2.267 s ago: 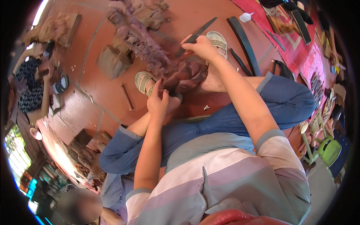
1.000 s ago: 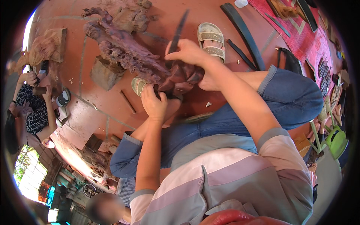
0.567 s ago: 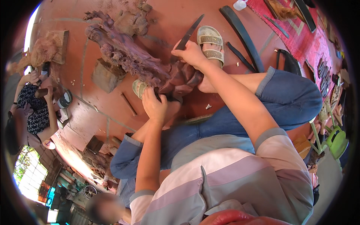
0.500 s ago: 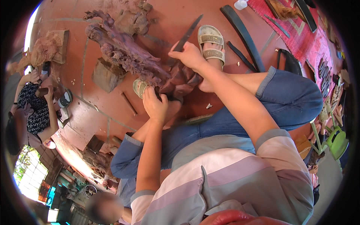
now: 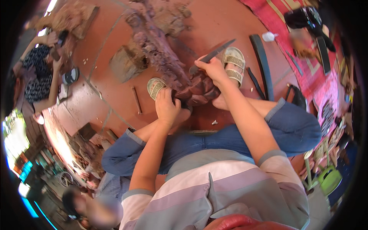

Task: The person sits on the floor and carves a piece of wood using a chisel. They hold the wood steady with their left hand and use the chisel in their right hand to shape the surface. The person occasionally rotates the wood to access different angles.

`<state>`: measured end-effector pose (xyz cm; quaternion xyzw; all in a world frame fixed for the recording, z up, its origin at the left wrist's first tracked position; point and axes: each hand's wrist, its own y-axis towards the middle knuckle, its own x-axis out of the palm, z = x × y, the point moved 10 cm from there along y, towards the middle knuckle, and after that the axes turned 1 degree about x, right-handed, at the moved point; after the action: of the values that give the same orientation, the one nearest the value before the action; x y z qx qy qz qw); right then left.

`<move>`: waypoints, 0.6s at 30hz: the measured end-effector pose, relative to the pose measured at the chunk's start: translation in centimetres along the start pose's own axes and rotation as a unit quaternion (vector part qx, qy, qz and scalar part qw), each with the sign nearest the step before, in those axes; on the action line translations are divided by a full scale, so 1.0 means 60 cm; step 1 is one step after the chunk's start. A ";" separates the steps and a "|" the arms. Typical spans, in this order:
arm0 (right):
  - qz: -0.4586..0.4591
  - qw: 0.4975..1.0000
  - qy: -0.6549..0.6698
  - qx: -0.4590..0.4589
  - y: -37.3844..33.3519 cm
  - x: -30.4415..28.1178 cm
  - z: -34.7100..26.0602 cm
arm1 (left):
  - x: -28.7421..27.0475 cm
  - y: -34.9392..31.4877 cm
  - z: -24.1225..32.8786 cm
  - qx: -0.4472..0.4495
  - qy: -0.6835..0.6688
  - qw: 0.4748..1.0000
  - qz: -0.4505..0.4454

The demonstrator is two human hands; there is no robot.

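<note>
A reddish-brown wood carving (image 5: pixel 159 48) with a knobbly, branching body lies on the floor in front of me. Its broad faceted base (image 5: pixel 197 90) sits between my feet. My left hand (image 5: pixel 168 105) grips the left edge of this base, beside my left sandal (image 5: pixel 155 87); its fingertips are partly hidden. In my right hand (image 5: pixel 212 68) is a long dark flat file (image 5: pixel 218 50), its pointed end up and to the right. The file's other end lies over the top of the base. Whether it touches the wood, I cannot tell.
A wood block (image 5: pixel 126 64) and a thin stick (image 5: pixel 136 100) lie left. Dark flat strips (image 5: pixel 262 63), a white bottle (image 5: pixel 269 36) and a pink mat (image 5: pixel 281 36) are right. At the far left another person (image 5: pixel 38 74) works on a carving; more people sit lower left.
My view has shifted, so the carving appears farther right. The file has swung flatter, its tip now more to the right, and my right hand has stayed closed on it. My left hand keeps its hold.
</note>
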<state>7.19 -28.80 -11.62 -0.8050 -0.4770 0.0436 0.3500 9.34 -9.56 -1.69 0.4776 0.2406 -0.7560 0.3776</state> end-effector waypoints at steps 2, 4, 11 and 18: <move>-0.011 0.993 -0.106 -0.045 -0.003 0.017 0.000 | -0.006 -0.002 0.007 -0.003 -0.007 1.000 0.000; -0.042 0.998 -0.039 0.000 0.007 0.016 0.005 | -0.006 -0.008 -0.001 0.004 -0.012 1.000 0.019; -0.041 0.999 -0.007 -0.011 -0.012 0.018 -0.001 | -0.015 -0.012 -0.004 0.011 -0.036 0.998 0.053; -0.012 1.000 0.007 0.022 -0.019 0.001 -0.006 | -0.013 -0.018 -0.030 -0.030 -0.113 0.991 0.070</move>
<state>6.56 -28.58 -10.64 -0.7917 -0.4830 0.0442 0.3715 9.67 -7.36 -1.76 0.3933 0.1845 -0.7694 0.4683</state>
